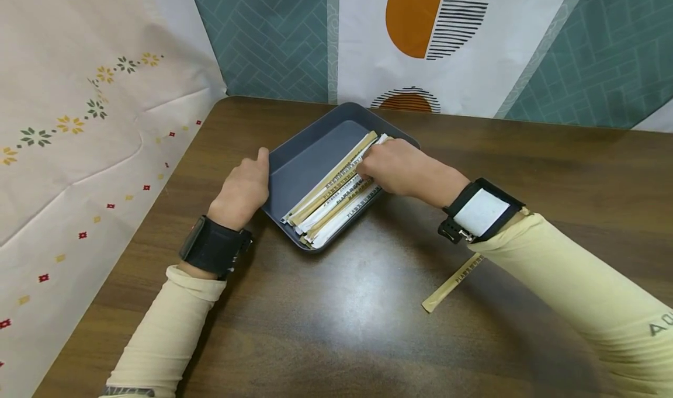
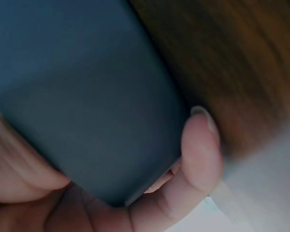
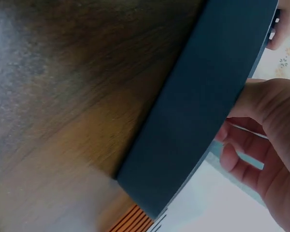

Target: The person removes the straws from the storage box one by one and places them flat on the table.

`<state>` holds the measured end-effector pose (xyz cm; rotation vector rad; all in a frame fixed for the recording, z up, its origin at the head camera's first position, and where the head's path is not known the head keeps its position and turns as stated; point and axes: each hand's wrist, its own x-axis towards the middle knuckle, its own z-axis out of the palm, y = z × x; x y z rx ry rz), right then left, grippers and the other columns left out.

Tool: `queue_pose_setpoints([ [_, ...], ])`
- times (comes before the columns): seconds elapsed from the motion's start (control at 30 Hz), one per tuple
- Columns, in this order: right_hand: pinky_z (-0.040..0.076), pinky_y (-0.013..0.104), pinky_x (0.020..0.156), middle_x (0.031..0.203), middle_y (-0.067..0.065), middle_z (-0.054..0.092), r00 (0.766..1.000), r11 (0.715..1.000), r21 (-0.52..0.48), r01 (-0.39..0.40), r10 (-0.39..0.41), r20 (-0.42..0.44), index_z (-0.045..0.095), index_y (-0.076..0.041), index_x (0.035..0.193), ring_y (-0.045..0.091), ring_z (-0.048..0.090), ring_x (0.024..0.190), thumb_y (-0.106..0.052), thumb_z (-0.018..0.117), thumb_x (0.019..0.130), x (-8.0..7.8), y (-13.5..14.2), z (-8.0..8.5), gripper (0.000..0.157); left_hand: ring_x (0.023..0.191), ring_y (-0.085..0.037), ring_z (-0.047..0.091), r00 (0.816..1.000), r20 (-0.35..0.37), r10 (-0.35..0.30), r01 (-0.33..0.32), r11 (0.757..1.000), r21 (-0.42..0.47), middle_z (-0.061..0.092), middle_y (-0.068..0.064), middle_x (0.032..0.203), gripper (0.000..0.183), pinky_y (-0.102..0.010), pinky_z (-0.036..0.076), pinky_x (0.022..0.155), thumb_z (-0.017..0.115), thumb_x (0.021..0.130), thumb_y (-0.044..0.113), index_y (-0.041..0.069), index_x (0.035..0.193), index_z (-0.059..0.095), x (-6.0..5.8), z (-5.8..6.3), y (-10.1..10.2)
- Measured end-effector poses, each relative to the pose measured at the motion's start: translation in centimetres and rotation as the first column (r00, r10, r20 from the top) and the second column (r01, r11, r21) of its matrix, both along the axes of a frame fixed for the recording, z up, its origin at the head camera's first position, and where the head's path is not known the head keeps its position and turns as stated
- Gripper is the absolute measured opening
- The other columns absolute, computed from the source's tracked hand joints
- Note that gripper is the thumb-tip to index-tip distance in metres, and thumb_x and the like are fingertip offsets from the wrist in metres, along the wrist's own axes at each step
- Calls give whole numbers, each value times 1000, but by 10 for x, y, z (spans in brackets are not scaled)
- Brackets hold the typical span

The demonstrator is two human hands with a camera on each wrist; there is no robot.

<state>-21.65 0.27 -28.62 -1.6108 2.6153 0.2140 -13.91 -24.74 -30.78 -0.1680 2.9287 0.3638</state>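
Note:
A dark grey rectangular tray point(image 1: 305, 158) stands at an angle on the wooden table. Long slim paper packets point(image 1: 328, 196), several tan and several white with printed lettering, lie side by side along its right half. My left hand point(image 1: 239, 193) grips the tray's left corner, its fingers curled round the wall in the left wrist view. Over the right rim reaches my right hand point(image 1: 407, 167), fingers bent down at the packets. In the right wrist view the tray wall point(image 3: 198, 96) hides its thumb and index tips, so I cannot tell whether they pinch a packet.
One tan packet point(image 1: 449, 284) lies on the table point(image 1: 336, 328) below my right wrist, partly covered by the sleeve. A teal patterned backdrop point(image 1: 263, 35) rises behind the table's back edge. White flowered cloth point(image 1: 94, 164) borders the left side.

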Motion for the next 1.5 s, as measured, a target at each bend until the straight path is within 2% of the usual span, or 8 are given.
queue_pose_setpoints([
  [0.2, 49, 36, 64, 96, 9, 71, 997, 997, -45, -58, 56, -51, 74, -11, 103, 22, 64, 77, -4, 67, 89, 0, 7, -3, 17, 89, -43, 60, 1000, -10, -8, 8, 1000, 4, 56, -35, 105, 36, -50, 50, 72, 38, 94, -7, -8, 130, 32, 0, -1, 2],
  [0.43, 50, 42, 83, 99, 11, 70, 985, 982, -131, -136, 120, -124, 71, -7, 107, 26, 65, 91, 0, 69, 86, 3, 17, -5, 22, 84, -42, 61, 1000, -18, -20, 20, 1000, -1, 56, -34, 101, 37, -49, 49, 69, 42, 92, -8, -8, 128, 33, 0, 1, 0],
  [0.53, 49, 42, 86, 100, 11, 69, 980, 972, -174, -161, 137, -145, 71, -6, 107, 27, 64, 94, 1, 70, 85, 6, 21, -5, 23, 84, -42, 61, 1000, -9, -20, 20, 1000, 6, 56, -33, 101, 37, -48, 49, 69, 42, 91, -8, -9, 127, 33, 1, 1, -1],
  [0.87, 51, 40, 79, 100, 12, 68, 969, 942, -255, -216, 174, -177, 68, -4, 106, 27, 63, 92, 3, 69, 85, 16, 35, -8, 22, 81, -40, 60, 1000, -7, -31, 31, 999, 9, 57, -34, 99, 35, -47, 49, 67, 43, 92, -8, -9, 125, 33, 2, 0, -2],
  [1.03, 51, 39, 77, 95, 10, 67, 955, 907, -324, -268, 205, -216, 66, -3, 101, 27, 62, 87, 6, 68, 85, 20, 47, -9, 19, 81, -40, 60, 1000, -2, -27, 27, 1000, 13, 57, -34, 100, 37, -46, 49, 66, 43, 92, -8, -9, 127, 32, 0, 1, -1],
  [1.23, 50, 38, 71, 92, 11, 64, 935, 865, -381, -327, 240, -260, 64, -1, 100, 27, 59, 81, 11, 70, 80, 28, 70, -9, 25, 82, -41, 59, 1000, -1, -25, 25, 1000, 7, 56, -34, 100, 36, -48, 48, 68, 43, 92, -7, -8, 126, 32, -2, 0, 0],
  [1.5, 51, 41, 70, 94, 12, 62, 946, 880, -369, -299, 222, -236, 65, 0, 104, 28, 58, 83, 17, 73, 69, 43, 117, -9, 40, 78, -40, 60, 1000, 3, -23, 23, 999, 22, 56, -32, 95, 36, -46, 48, 63, 45, 91, -8, -8, 125, 32, 0, -1, -1],
])
